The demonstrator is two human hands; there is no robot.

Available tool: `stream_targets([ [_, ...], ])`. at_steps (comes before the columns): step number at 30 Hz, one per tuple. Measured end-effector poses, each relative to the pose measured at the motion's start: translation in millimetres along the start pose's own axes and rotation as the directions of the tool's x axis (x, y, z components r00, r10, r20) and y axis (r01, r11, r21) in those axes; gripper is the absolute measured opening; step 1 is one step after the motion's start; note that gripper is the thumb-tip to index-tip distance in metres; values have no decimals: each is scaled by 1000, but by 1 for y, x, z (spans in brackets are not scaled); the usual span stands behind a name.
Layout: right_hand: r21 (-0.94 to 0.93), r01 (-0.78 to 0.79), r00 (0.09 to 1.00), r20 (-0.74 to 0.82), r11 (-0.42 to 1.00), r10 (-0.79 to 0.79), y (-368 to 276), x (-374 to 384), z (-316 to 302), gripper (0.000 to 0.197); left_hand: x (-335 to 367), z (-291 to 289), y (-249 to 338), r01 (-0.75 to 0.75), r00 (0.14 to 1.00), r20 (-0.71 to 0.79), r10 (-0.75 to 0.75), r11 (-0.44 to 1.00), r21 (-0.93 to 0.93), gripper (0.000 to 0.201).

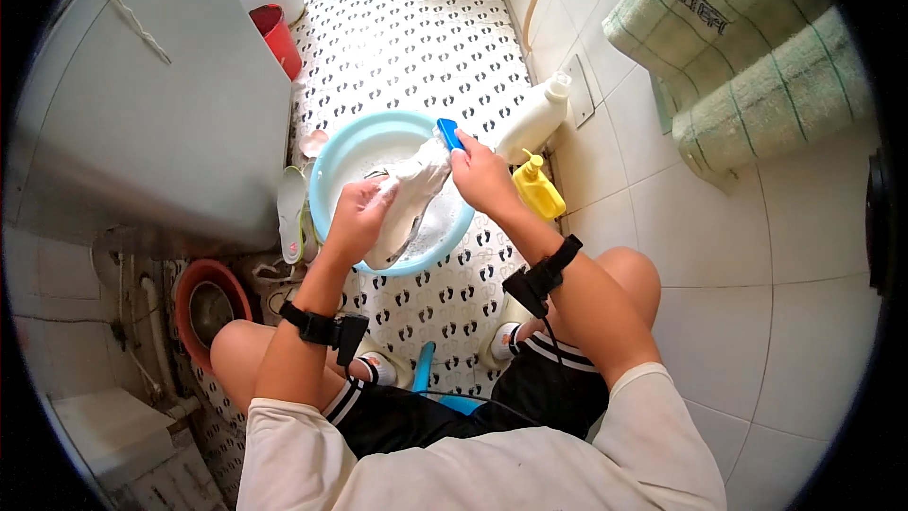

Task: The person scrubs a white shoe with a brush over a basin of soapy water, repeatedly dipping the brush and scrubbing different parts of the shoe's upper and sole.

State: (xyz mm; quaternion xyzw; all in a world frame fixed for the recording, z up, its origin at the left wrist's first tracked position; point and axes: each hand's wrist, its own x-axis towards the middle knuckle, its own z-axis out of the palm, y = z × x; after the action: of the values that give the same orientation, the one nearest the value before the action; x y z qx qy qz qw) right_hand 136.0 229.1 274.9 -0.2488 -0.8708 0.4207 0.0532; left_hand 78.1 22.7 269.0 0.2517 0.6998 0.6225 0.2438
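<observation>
A white shoe (409, 210), covered in suds toward its far end, is tilted over a light blue basin (326, 166) of foamy water. My left hand (361, 216) is closed on the shoe's left side. In my right hand (482, 173) is a blue-backed scrub brush (448, 135), held against the far end of the shoe. Foam hides the brush's bristles. The basin stands on the floor in front of my feet.
Right of the basin are a large white bottle (534, 118) and a yellow pump bottle (539, 191), close to the tiled wall. A green checked towel (747, 66) hangs above. At left stand a grey appliance (161, 123), a red bucket (276, 40) and an orange-red basin (192, 298).
</observation>
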Motion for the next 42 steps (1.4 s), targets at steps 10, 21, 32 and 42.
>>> stream_targets([
  [10, 107, -5, 999, -36, 994, 9, 0, -6, 17, 50, 8, 11, -13, -50, 992, -122, 35, 991, -125, 25],
  [21, 185, 59, 996, 50, 981, -69, -13, -36, 35, 50, 7, 12, -18, 2, 972, -226, -63, 965, -262, 24],
  [32, 147, 166, 961, 199, 975, -194, -30, -60, 33, 51, 9, 9, -18, -35, 916, -394, -77, 962, -270, 24],
  [42, 200, 26, 940, 328, 980, -92, -34, -63, 26, 51, 15, 8, -37, -92, 817, -575, 42, 994, -57, 23],
])
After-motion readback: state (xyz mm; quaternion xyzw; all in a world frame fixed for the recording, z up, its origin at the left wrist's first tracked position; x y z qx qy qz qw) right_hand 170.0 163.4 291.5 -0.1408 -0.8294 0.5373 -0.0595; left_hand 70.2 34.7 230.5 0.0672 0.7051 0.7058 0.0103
